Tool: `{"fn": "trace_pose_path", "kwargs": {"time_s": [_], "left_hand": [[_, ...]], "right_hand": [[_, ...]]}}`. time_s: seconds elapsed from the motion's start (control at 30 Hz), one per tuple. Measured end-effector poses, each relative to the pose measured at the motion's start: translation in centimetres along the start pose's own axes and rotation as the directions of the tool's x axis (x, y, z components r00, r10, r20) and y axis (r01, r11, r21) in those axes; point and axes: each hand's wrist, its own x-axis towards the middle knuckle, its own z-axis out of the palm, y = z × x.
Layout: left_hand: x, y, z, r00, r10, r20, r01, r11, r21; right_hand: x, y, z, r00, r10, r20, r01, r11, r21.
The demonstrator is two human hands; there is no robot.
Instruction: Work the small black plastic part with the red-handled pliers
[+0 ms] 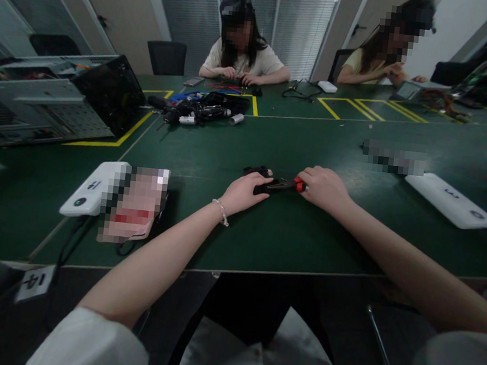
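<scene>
My left hand (246,192) rests on the green table (290,234), fingers curled over a small black part (257,171) and the dark end of a tool. My right hand (322,186) is closed round the handle of that tool, a screwdriver (281,186) with a black shaft section and a red collar, lying nearly flat between the two hands. A thin bracelet (222,211) sits on my left wrist. What the black part is I cannot make out.
A white box (90,189) with a cable lies at front left, another white box (450,200) at right. An open computer case (52,98) stands at far left. Black parts and cables (199,109) are piled mid-table. Two people sit across; yellow tape lines mark the table.
</scene>
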Motion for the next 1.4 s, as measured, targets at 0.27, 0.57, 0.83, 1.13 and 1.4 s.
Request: {"fn": "trace_pose_path", "kwargs": {"time_s": [0.27,0.57,0.83,1.13,1.4], "left_hand": [[0.02,-0.08,-0.04,1.000,0.005,0.014,-0.005,1.000,0.008],[0.03,-0.26,0.10,1.000,0.013,0.003,-0.013,1.000,0.001],[0.11,-0.29,0.27,1.000,0.028,-0.009,-0.027,0.999,0.023],[-0.07,0.00,-0.17,1.000,-0.008,0.016,0.008,1.000,-0.005],[0.00,-0.06,-0.02,1.000,-0.005,0.017,0.005,1.000,0.002]], "right_hand": [[0.06,-0.12,-0.22,1.000,-0.003,0.004,0.003,1.000,-0.003],[0.03,-0.05,-0.22,1.000,-0.004,-0.008,0.004,1.000,-0.027],[0.09,-0.10,-0.10,1.000,0.001,-0.014,-0.001,1.000,-0.014],[0.02,-0.07,-0.29,1.000,-0.015,-0.019,0.014,1.000,-0.018],[0.01,-0.13,-0.18,1.000,-0.002,-0.022,0.002,1.000,-0.005]]}}
